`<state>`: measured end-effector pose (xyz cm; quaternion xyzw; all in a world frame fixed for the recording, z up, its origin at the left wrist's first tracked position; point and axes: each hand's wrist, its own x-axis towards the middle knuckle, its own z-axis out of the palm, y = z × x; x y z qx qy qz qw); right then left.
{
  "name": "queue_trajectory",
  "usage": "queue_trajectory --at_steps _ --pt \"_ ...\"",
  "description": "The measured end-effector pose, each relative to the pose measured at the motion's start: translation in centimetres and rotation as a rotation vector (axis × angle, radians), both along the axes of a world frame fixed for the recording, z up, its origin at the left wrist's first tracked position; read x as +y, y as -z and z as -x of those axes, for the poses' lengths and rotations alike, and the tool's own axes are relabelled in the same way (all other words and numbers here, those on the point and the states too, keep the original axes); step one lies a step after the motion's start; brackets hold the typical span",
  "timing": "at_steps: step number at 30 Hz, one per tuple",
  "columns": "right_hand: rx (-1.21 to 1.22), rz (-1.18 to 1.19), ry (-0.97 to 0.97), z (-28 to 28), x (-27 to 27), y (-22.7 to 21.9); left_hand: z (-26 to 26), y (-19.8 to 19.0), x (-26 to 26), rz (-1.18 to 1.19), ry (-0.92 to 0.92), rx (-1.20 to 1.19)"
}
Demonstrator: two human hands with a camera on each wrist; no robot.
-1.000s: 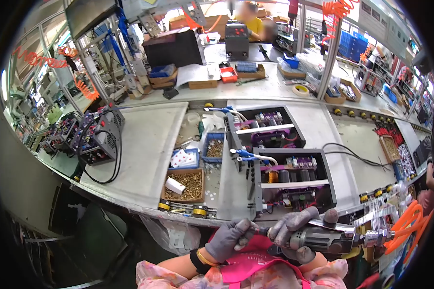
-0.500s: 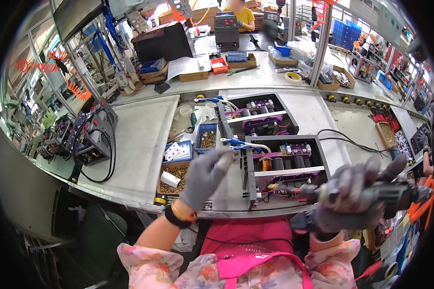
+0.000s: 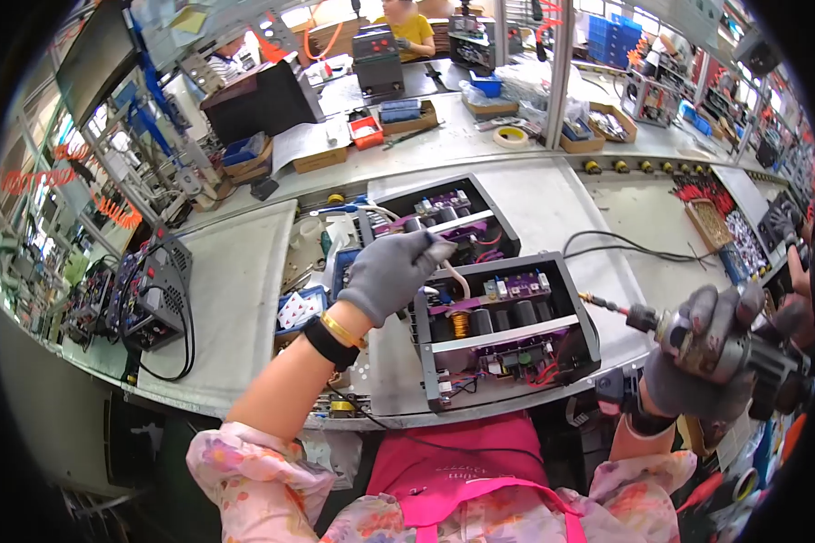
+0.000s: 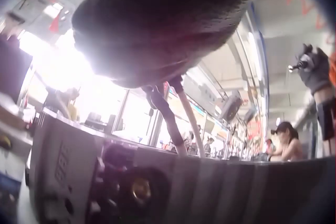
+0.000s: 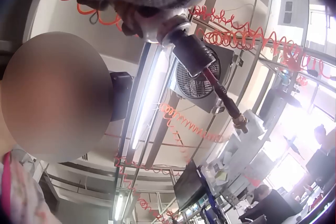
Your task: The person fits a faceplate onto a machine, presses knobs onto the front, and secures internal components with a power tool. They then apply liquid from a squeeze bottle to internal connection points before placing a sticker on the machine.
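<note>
My gloved left hand (image 3: 394, 276) is over the front-left of the nearer open chassis (image 3: 513, 326), thumb and fingers pinching a white cable (image 3: 459, 279). In the left wrist view a dark cable (image 4: 167, 116) and a pale one run from under the hand down to the chassis wall. Purple boards, black capacitors and a copper coil (image 3: 461, 324) fill the chassis. Off to its right, my gloved right hand (image 3: 706, 362) grips a power driver (image 3: 729, 356). The driver's bit points left toward the chassis, with a brass-coloured piece (image 5: 240, 123) at its tip.
A second open chassis (image 3: 444, 217) stands just behind the nearer one. Left of them are blue bins (image 3: 301, 309) of small parts, then a machine (image 3: 154, 285) with black cables. A loose black cable (image 3: 620, 244) lies to the right. Another person (image 3: 407, 32) sits across the bench.
My hands have parted from in front of my body. The left moved forward to the cables of the nearer chassis; the right swung the driver out to the right.
</note>
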<state>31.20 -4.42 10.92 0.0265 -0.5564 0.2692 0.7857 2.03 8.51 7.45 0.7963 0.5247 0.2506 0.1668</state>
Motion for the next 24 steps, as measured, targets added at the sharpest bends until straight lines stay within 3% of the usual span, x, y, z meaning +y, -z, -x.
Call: queue_trajectory --at_steps 2,4,6,8,12,13,15,16,19,24 --pt "0.068 -0.011 0.092 -0.1 1.2 0.1 -2.1 0.1 0.4 0.17 0.169 0.105" --pt "0.08 -0.011 0.123 -0.2 2.4 0.3 -3.8 2.1 1.4 0.179 0.22 0.251" --pt "0.065 -0.006 0.114 -0.2 3.5 0.5 -5.1 1.5 2.2 0.12 0.23 0.334" --pt "0.037 -0.005 0.116 -0.4 4.8 0.1 -6.1 3.3 3.5 0.099 0.299 0.064" --pt "-0.015 0.028 0.052 -0.3 7.9 -0.7 -8.6 -0.9 3.4 0.237 0.289 0.495" --pt "-0.056 0.038 -0.022 -0.5 8.8 -0.6 -9.2 -1.2 3.5 0.241 0.313 0.582" --pt "-0.035 0.05 0.019 0.3 9.7 -0.6 -10.2 -1.4 3.6 0.245 0.355 0.755" --pt "-0.022 0.136 0.078 0.5 10.3 -0.2 -10.5 -1.6 3.6 0.233 0.371 0.787" --pt "-0.094 0.222 -0.003 0.0 11.2 0.9 -10.5 -1.7 3.6 0.213 0.408 0.849" --pt "-0.139 0.245 -0.045 -0.1 12.4 2.4 -10.7 -1.9 3.4 0.214 0.394 0.895"
